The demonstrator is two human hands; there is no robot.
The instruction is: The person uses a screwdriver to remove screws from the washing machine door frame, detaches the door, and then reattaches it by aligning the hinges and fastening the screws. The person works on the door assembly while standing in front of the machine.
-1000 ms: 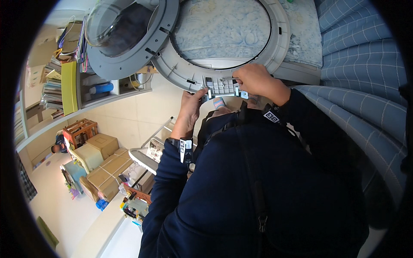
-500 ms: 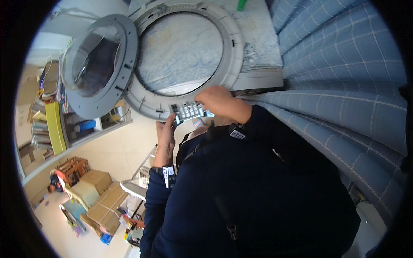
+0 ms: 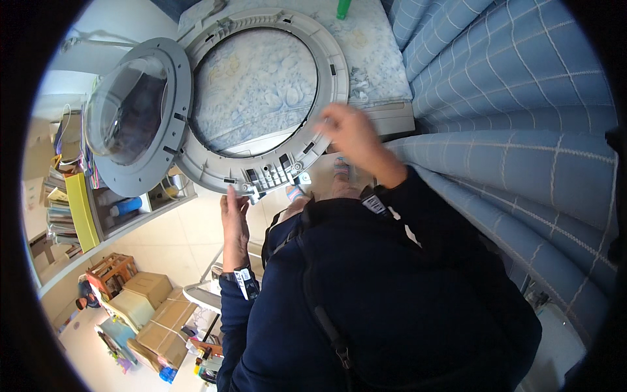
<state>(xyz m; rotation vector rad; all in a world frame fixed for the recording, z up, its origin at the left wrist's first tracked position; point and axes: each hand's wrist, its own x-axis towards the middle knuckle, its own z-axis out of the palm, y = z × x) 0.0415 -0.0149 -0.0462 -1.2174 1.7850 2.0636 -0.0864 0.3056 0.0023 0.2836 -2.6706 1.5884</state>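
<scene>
A grey plastic washing machine door ring (image 3: 333, 88) lies over the flowered table covering, and its near edge juts past the table's front. Hinged to its left side is a grey round door with a clear glass bowl (image 3: 124, 111). At the near edge sits a ribbed latch section (image 3: 269, 175). My left hand (image 3: 235, 219) pinches the ring's near rim just left of that section. Over the ring's right side is my right hand (image 3: 353, 134), its fingers bent and blurred by motion; whether they hold anything cannot be made out.
A green object (image 3: 343, 9) stands at the table's back. Blue checked curtains (image 3: 503, 85) hang along the right. At left is a shelf with books and a yellow-green box (image 3: 81, 212). Cardboard boxes (image 3: 163, 320) and a white folding chair (image 3: 204, 295) stand at lower left.
My right hand has left the latch section and moved right and up along the ring. The left hand now sits left of the latch section. The whole view has shifted slightly.
</scene>
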